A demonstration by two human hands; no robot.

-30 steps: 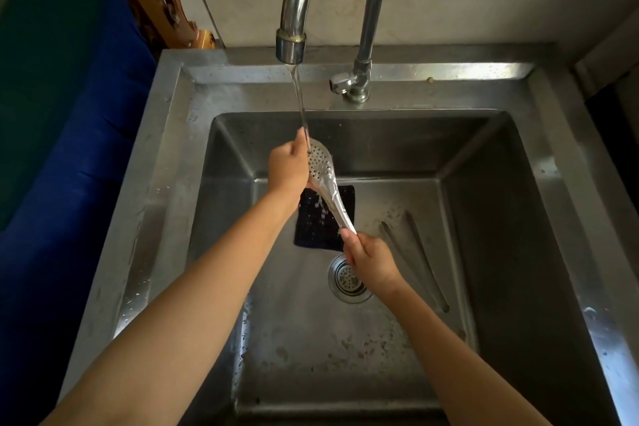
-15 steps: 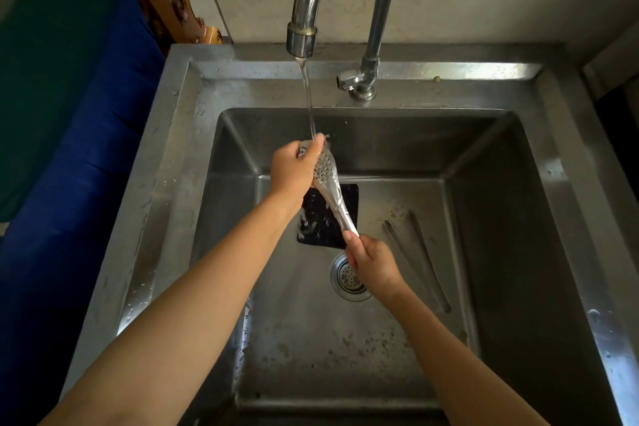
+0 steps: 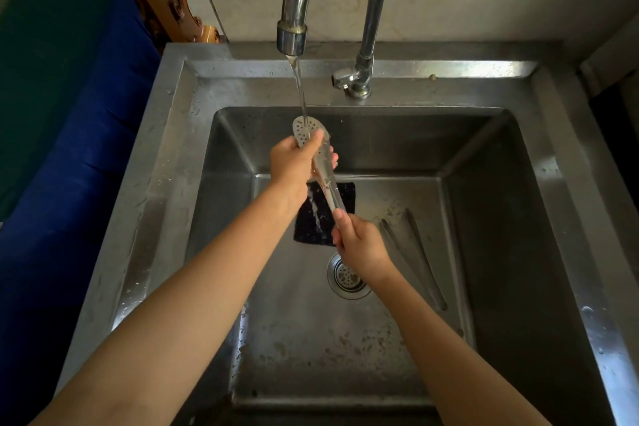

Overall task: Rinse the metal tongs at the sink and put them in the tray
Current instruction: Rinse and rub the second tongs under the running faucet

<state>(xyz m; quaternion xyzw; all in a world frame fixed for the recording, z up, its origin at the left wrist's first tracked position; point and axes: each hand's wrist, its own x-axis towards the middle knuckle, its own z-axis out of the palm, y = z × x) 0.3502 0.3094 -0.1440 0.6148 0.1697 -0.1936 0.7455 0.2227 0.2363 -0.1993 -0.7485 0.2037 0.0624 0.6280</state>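
— Over the sink (image 3: 162,190), what are you holding?
— The tongs (image 3: 331,191), slanting over the basin. My left hand (image 3: 294,162) wraps their perforated far end, and my right hand (image 3: 359,245) grips the near end.
— And the water (image 3: 300,90)?
— It runs from the tap (image 3: 292,34) onto the far end, above a black pad (image 3: 311,221) beside the drain (image 3: 345,278).

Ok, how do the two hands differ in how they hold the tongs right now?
The left hand grips the tongs near the perforated head, up by the water stream; the right hand grips the handle end, lower, by the drain. The left hand is farther from the camera than the right hand. Both curl around the tongs.
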